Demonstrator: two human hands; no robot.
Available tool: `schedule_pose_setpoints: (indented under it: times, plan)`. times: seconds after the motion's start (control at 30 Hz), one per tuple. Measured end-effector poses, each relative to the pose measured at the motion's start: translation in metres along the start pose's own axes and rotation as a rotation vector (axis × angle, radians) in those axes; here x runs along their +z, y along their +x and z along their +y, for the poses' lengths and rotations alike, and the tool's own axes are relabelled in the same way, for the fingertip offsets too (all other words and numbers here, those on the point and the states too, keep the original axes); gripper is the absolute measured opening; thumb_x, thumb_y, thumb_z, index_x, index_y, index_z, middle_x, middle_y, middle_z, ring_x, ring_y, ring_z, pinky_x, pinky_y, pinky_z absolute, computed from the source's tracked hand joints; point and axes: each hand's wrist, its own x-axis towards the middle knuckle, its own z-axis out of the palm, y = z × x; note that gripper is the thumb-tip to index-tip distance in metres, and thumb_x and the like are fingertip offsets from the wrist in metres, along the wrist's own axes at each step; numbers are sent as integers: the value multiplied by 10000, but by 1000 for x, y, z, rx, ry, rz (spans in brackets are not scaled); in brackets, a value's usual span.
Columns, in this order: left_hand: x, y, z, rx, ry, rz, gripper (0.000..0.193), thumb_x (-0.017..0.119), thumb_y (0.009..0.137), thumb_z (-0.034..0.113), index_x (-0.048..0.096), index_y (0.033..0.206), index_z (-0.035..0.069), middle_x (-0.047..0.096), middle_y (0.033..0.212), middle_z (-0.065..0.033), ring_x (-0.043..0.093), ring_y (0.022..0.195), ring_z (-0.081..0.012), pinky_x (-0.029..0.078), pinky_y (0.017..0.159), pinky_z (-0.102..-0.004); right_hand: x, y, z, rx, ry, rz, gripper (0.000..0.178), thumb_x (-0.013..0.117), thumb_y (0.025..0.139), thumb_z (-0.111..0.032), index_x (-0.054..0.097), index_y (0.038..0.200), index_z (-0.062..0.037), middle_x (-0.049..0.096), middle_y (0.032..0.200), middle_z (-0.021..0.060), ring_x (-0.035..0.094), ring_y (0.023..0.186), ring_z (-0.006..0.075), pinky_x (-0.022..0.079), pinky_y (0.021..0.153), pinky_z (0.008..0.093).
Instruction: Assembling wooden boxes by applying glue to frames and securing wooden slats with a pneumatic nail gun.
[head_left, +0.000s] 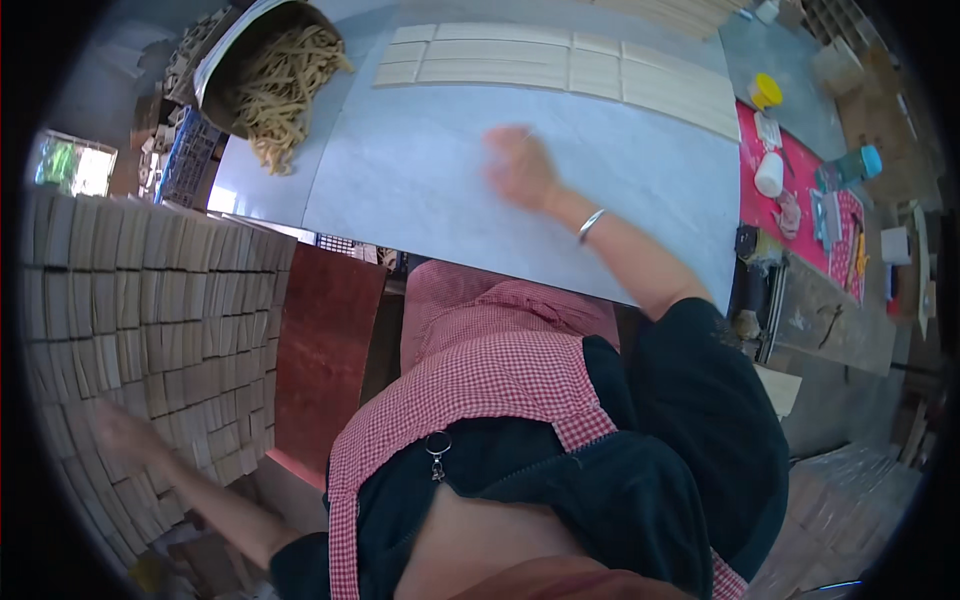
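Observation:
My right hand (pixel 522 168), with a silver bangle on its wrist, is over the pale, smooth tabletop (pixel 440 170). Motion smears its fingers, and nothing held can be made out. On the far side of the table lie several flat, cream-coloured rectangular pieces (pixel 495 53) in rows. Out to the left, my left hand (pixel 130 440) is beside a tall stack of thin, pale blocks (pixel 130 320) set in tiers. That hand is blurred too; whether it touches the stack or grips a piece I cannot tell.
A tipped round tub (pixel 215 85) holds tangled tan strips (pixel 290 90) at the table's far left. A reddish-brown board (pixel 328 350) stands beside the stack. At the right, a pink surface (pixel 765 195) carries a white bottle (pixel 769 175) and a yellow-lidded container (pixel 765 91).

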Motion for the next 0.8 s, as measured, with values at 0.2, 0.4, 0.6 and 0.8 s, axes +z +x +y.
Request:
schedule_pose_setpoints:
  times: [0.2, 0.4, 0.6, 0.8]
  plan:
    - [34, -177, 219, 196, -689, -331, 320, 513, 1046, 208, 729, 976, -18, 692, 1167, -157, 651, 1080, -261, 494, 939, -369, -183, -4, 181, 568, -825, -167, 293, 604, 785, -76, 641, 1073, -38, 658, 1038, 154, 637, 941, 371, 526, 833, 486]
    - [-34, -212, 444, 590, -1016, -490, 175, 687, 933, 154, 714, 1043, 21, 576, 1388, -173, 525, 1280, -329, 426, 1055, -414, -228, -47, 161, 546, -546, -583, 295, 658, 799, -135, 630, 1082, -55, 644, 1033, 134, 627, 949, 369, 515, 868, 478]
    - [-17, -202, 574, 997, -1014, -442, 572, 712, 831, 77, 551, 1380, 69, 446, 1541, -149, 486, 1343, -359, 425, 1084, -439, -244, -79, 124, 349, -517, -534, 289, 686, 844, -221, 606, 1092, -96, 655, 1030, 120, 611, 996, 362, 494, 915, 464]
    - [63, -156, 647, 1052, -632, -147, 643, 600, 864, 37, 452, 1482, 137, 415, 1581, -70, 497, 1343, -313, 434, 1081, -467, -270, -74, 90, 392, -439, -532, 208, 674, 885, -223, 610, 1048, -111, 645, 937, 116, 620, 907, 352, 514, 839, 441]
